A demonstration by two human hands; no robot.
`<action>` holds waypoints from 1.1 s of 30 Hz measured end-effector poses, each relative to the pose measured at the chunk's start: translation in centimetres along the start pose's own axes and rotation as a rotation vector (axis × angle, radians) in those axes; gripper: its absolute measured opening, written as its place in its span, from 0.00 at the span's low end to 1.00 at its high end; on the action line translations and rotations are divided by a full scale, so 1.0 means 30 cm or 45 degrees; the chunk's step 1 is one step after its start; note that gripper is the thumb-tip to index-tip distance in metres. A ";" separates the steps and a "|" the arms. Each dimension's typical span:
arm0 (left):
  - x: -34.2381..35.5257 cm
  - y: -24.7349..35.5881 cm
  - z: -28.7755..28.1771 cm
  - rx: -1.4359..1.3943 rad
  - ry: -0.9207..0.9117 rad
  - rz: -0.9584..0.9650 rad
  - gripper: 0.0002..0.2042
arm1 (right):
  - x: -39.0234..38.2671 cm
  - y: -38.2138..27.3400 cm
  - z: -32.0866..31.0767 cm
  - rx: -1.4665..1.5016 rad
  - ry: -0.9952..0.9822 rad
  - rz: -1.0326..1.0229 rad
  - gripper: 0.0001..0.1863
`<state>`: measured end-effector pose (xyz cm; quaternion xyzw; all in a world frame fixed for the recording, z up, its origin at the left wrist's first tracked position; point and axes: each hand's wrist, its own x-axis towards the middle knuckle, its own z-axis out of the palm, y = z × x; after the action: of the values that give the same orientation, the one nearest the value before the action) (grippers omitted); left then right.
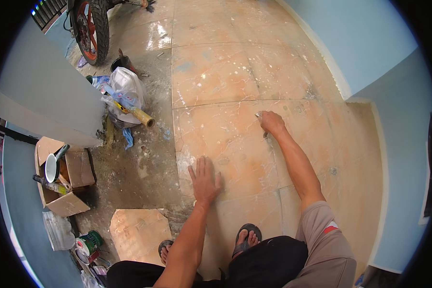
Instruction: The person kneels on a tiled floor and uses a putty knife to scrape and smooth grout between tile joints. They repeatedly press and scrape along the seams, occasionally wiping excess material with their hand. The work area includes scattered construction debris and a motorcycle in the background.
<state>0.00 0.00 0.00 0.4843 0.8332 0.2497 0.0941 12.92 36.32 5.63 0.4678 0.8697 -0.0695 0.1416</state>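
Observation:
My right hand (271, 122) is closed around a small metal tool (258, 115), perhaps a scraper, its edge against the beige tiled floor (221, 125) among pale specks and cracks. My left hand (204, 180) lies flat on the tiles with fingers spread, beside the tiles' edge where rough, stained concrete (139, 177) begins. A loose beige tile with cut corners (139, 230) lies on the concrete at the lower left, near my sandalled feet.
A motorbike wheel (93, 33), a dark bucket (122, 62) and bags with a cardboard tube (143, 117) are at upper left. A cardboard box (74, 170) with a pan, paint cans (89, 244) and a pillar (48, 91) line the left. A blue wall (401, 173) bounds the right.

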 end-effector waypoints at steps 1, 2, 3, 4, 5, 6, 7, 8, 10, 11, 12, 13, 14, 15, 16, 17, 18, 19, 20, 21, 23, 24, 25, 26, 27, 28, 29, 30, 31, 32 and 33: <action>0.021 0.015 -0.021 -0.023 0.026 0.007 0.39 | -0.056 0.013 -0.006 0.007 0.005 -0.008 0.17; 0.036 0.027 -0.036 -0.045 0.051 0.013 0.37 | -0.115 0.024 -0.010 0.015 0.010 -0.017 0.17; -0.046 0.018 -0.029 -0.037 0.008 -0.004 0.37 | -0.248 0.019 0.072 0.030 -0.042 -0.033 0.17; -0.040 0.013 -0.038 -0.029 0.017 -0.002 0.36 | -0.320 0.008 0.071 0.037 -0.040 -0.058 0.16; -0.024 0.015 -0.041 -0.029 0.034 0.009 0.36 | -0.366 0.007 0.063 0.037 -0.028 -0.077 0.16; -0.016 0.020 -0.034 -0.036 0.040 0.016 0.36 | -0.396 0.017 0.068 0.038 0.010 -0.089 0.15; -0.009 0.020 -0.029 -0.040 0.047 0.020 0.36 | -0.416 0.020 0.074 0.041 0.046 -0.108 0.15; -0.003 0.021 -0.024 -0.039 0.055 0.019 0.35 | -0.420 0.019 0.077 0.046 0.081 -0.131 0.14; -0.004 0.018 -0.026 -0.042 0.041 0.023 0.35 | -0.404 -0.025 0.055 0.061 0.103 -0.148 0.13; -0.008 0.012 -0.033 -0.037 0.034 0.017 0.35 | -0.379 -0.058 0.039 0.071 0.111 -0.164 0.13; -0.012 0.013 -0.033 -0.038 0.024 0.006 0.35 | -0.342 -0.076 0.028 0.045 0.090 -0.146 0.13; -0.007 0.015 -0.032 -0.040 0.019 0.001 0.35 | -0.286 -0.086 0.013 0.019 0.076 -0.126 0.13; -0.005 0.015 -0.032 -0.040 0.015 -0.006 0.34 | -0.226 -0.099 -0.002 -0.007 0.063 -0.109 0.13; -0.016 0.015 -0.033 -0.035 -0.009 -0.018 0.34 | -0.169 -0.105 0.001 0.007 0.071 -0.081 0.13; -0.016 0.020 -0.040 -0.030 -0.019 -0.031 0.34 | -0.105 -0.106 -0.014 0.017 0.090 -0.059 0.13; -0.011 0.022 -0.041 -0.026 -0.022 -0.040 0.34 | -0.047 -0.096 -0.035 -0.010 0.078 -0.037 0.13; -0.013 0.017 -0.034 -0.024 -0.022 -0.030 0.34 | 0.002 -0.092 -0.054 -0.029 0.064 -0.019 0.14; -0.012 0.015 -0.026 -0.020 -0.014 -0.020 0.34 | 0.035 -0.093 -0.070 -0.047 0.056 -0.005 0.14; -0.014 0.013 -0.017 -0.018 -0.008 -0.008 0.34 | 0.048 -0.092 -0.075 -0.042 0.058 -0.008 0.14; -0.012 0.017 -0.022 -0.023 -0.004 -0.012 0.34 | 0.057 -0.086 -0.081 -0.044 0.062 -0.009 0.14; -0.009 0.036 -0.022 -0.045 0.000 -0.011 0.34 | 0.040 -0.059 -0.075 -0.043 0.066 -0.002 0.14; 0.000 0.041 -0.021 -0.041 0.022 0.005 0.34 | 0.011 -0.052 -0.062 -0.037 0.074 -0.005 0.15; -0.003 0.033 -0.022 -0.028 0.035 0.013 0.34 | -0.034 -0.064 -0.043 -0.024 0.073 -0.014 0.15; -0.008 0.026 -0.022 -0.017 0.048 0.022 0.34 | -0.088 -0.070 -0.023 0.003 0.070 -0.046 0.15; -0.010 0.015 -0.032 -0.014 0.050 0.010 0.34 | -0.146 -0.090 -0.016 0.030 0.070 -0.083 0.14; -0.010 0.007 -0.041 -0.016 0.052 0.000 0.34 | -0.209 -0.103 -0.012 0.028 0.049 -0.094 0.14; -0.010 -0.003 -0.048 -0.010 0.051 -0.011 0.34 | -0.268 -0.121 0.000 0.034 0.025 -0.107 0.14; -0.011 0.004 -0.040 -0.018 0.050 -0.006 0.34 | -0.304 -0.115 0.006 0.033 -0.004 -0.106 0.14; -0.010 0.005 -0.034 -0.020 0.051 -0.005 0.34 | -0.310 -0.114 0.007 0.029 0.004 -0.098 0.14; -0.012 0.002 -0.033 -0.018 0.053 -0.006 0.34 | -0.311 -0.121 0.008 0.029 0.011 -0.096 0.14; -0.015 0.001 -0.036 -0.013 0.044 -0.014 0.34 | -0.312 -0.126 0.012 0.031 0.017 -0.091 0.14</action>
<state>-0.17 -0.73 0.91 0.4749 0.8360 0.2618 0.0835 14.73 26.71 8.17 0.4385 0.8859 -0.0819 0.1274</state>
